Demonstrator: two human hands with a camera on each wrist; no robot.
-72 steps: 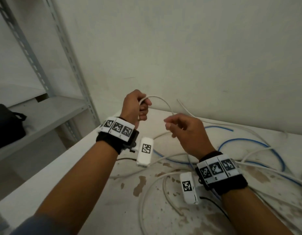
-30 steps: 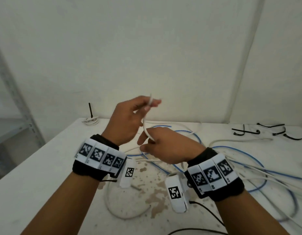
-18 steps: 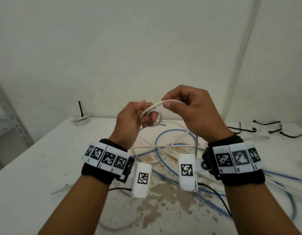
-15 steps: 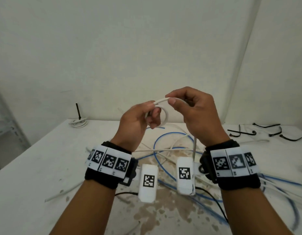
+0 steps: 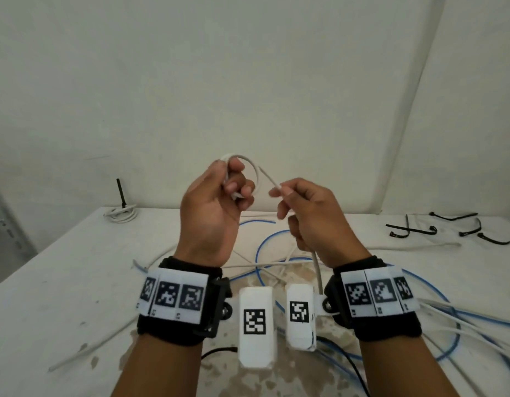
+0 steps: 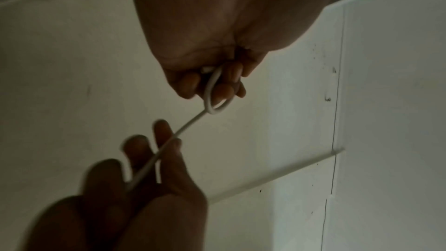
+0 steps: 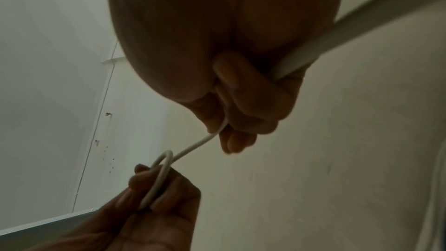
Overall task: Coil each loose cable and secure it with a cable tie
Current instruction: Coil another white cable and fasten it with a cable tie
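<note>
From the head view, we hold a white cable (image 5: 255, 170) raised above the surface (image 5: 62, 282). Our left hand (image 5: 212, 213) has its grip clenched around one small loop of it, and our right hand (image 5: 311, 216), just beside the loop, pinches the running length between thumb and forefinger. From there the cable drops to the tangle of white and blue cables (image 5: 279, 262) below our hands. Black cable ties (image 5: 414, 229) lie well to the right of that tangle; a bundled white cable (image 5: 120, 216) sits far to its left.

In the left wrist view, the loop (image 6: 214, 93) sits among the curled fingers (image 6: 190, 83), with the strand leading to the blurred right hand (image 6: 144, 178).

In the right wrist view, the strand runs from the loop into our right thumb and fingers (image 7: 241, 140).

We judge coiling has only begun: one turn made. Next we need slack fed through the right grip and laid as a second turn matching the loop.
</note>
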